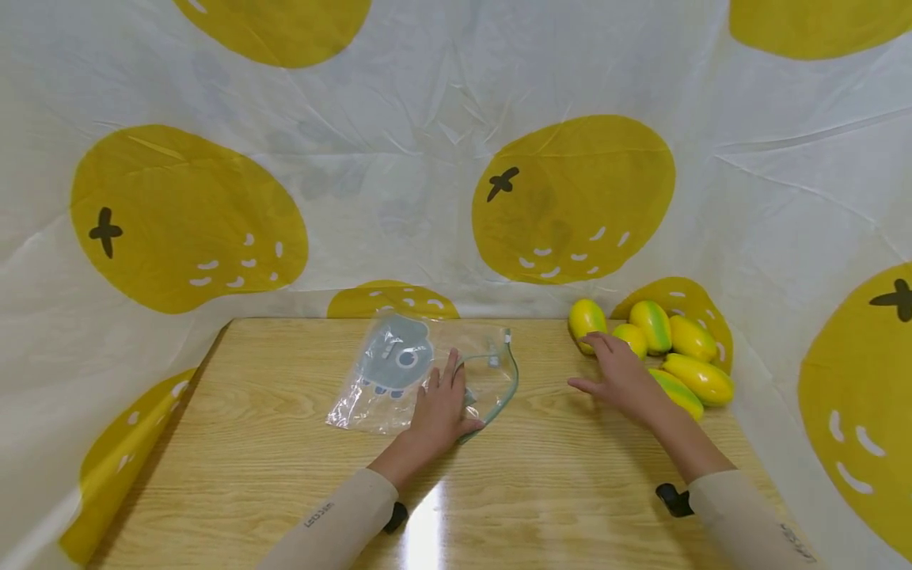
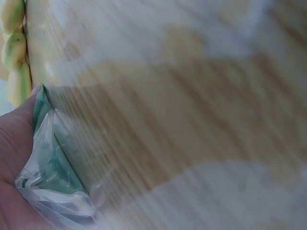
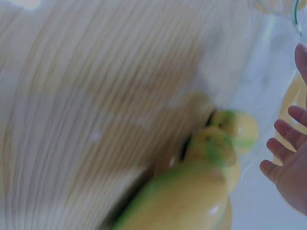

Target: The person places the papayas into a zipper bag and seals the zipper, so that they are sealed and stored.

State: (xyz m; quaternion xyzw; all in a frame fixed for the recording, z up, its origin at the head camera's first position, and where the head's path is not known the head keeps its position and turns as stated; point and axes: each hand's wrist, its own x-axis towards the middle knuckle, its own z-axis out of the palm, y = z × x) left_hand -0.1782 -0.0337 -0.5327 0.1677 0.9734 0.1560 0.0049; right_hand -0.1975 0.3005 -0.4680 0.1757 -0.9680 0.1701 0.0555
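A clear plastic zip bag (image 1: 385,408) with a grey-green cartoon creature lies on the table, its green-edged mouth bowed apart toward the right. My left hand (image 1: 439,408) rests on the bag near that mouth, fingers extended and thumb by the green edge. Crumpled plastic (image 2: 57,191) lies against the palm in the left wrist view. At the right, my right hand (image 1: 623,376) hovers with spread fingers beside several yellow-green mangoes (image 1: 701,380) and holds nothing. The right wrist view shows its fingers apart from a blurred mango (image 3: 177,201).
The wooden table (image 1: 285,475) ends at a white cloth (image 1: 399,198) printed with large yellow fruits, which hangs at the back and both sides. One mango (image 1: 587,321) stands at the table's back edge, left of the others.
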